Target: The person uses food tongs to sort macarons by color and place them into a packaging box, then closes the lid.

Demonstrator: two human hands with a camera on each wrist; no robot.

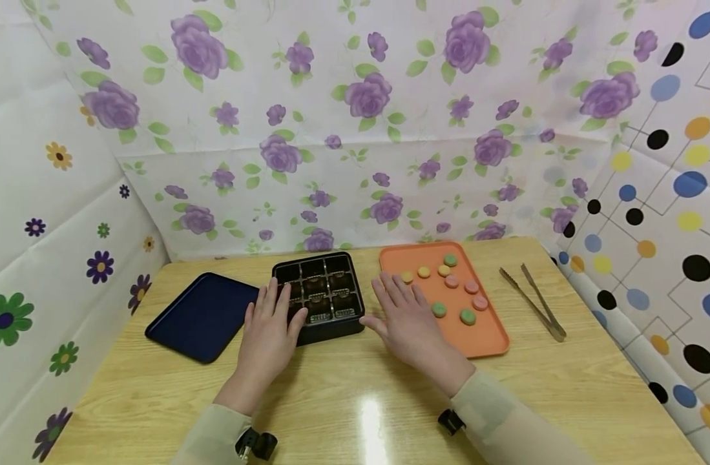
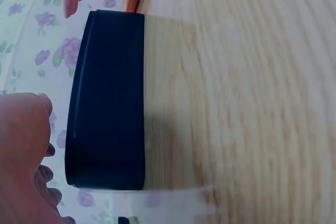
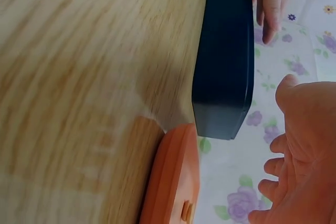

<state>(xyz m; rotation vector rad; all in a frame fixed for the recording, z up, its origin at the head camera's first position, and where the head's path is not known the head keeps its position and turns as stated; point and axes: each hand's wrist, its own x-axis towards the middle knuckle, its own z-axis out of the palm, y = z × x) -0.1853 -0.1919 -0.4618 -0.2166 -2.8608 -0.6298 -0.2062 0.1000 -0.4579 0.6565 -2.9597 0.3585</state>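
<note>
A black box (image 1: pixel 331 332) with a divider insert of several square compartments stands in the middle of the table. My left hand (image 1: pixel 269 336) hovers at its left side, fingers spread and straight, partly covering the compartments in the head view. To the box's right is my right hand (image 1: pixel 411 326), palm down with extended fingers, over the left edge of an orange tray (image 1: pixel 485 339). Neither hand holds anything. On that tray lie several small round macaron-like pieces: yellow (image 1: pixel 424 272), pink (image 1: pixel 451 281) and green (image 1: pixel 468 316). Both wrist views show the box's dark outer wall (image 2: pixel 110 98) apart from the hands.
A dark blue flat tray or lid (image 1: pixel 200 316) lies left of the box. Metal tongs (image 1: pixel 555 328) lie spread at the right, beyond the orange tray. Behind the wooden table (image 1: pixel 331 400) hangs a flowered cloth (image 1: pixel 325 213), with patterned cloths at both sides.
</note>
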